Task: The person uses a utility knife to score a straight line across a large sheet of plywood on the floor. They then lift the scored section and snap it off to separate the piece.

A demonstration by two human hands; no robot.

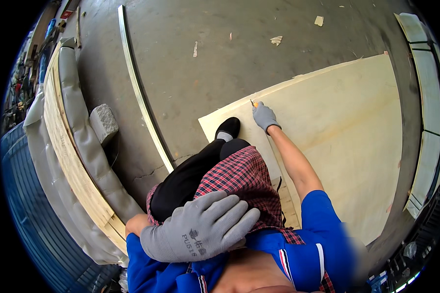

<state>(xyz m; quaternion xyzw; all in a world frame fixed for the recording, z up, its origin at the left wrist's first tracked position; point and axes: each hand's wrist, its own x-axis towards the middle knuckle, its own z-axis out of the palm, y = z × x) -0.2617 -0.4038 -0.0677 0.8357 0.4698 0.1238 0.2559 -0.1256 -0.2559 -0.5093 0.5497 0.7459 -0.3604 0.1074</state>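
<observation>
My right hand (265, 117), in a grey glove, is closed around a small orange utility knife (254, 104). The knife's metal tip points toward the far edge of a large pale plywood sheet (347, 102) on the floor, close to a narrow strip (274, 93) along that edge. My left hand (203, 227), gloved the same way, is close in front of my chest with its back up. Its fingers stretch to the right, slightly bent, and hold nothing that I can see. My shoe (228, 128) rests at the sheet's left corner.
Left of me a long metal bar (143, 93) lies on the concrete. Beyond it are a concrete block (103, 124), grey wrapped material (73, 93) and wooden boards (66, 132). Strapped panels (428, 97) line the far right. Wood scraps (276, 40) dot the floor ahead.
</observation>
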